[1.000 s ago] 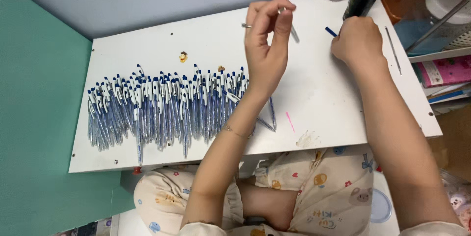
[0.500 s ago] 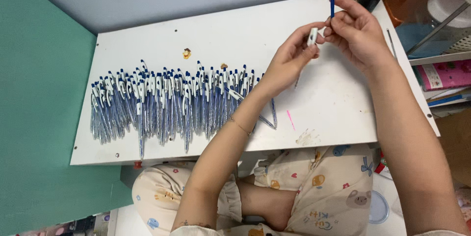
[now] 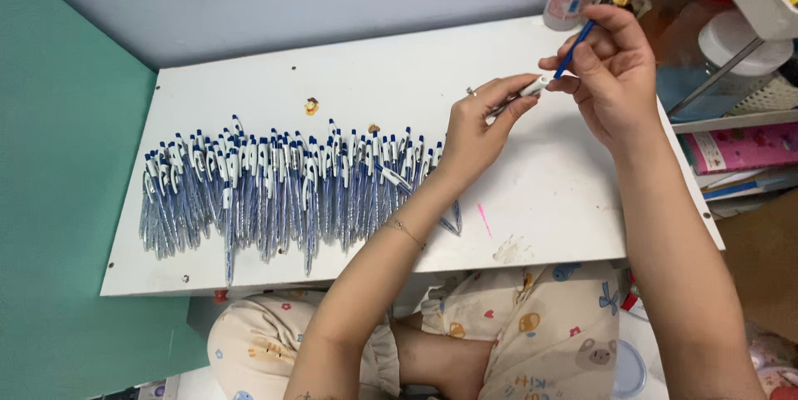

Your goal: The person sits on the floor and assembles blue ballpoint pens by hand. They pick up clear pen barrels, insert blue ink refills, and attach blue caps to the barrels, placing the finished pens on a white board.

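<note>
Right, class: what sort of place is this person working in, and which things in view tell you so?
Probably a home workspace used for piecework. A white board serves as a low desk, a long row of blue-and-white pens lies on it, and a cluttered shelf stands beside it.

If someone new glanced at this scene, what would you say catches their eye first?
Most striking is the long row of blue-and-white plastic pens lying side by side across the left half of the white tabletop. Right of it, raised above the table, the left hand holds a white pen part while the right hand holds a thin blue refill against it.
</note>
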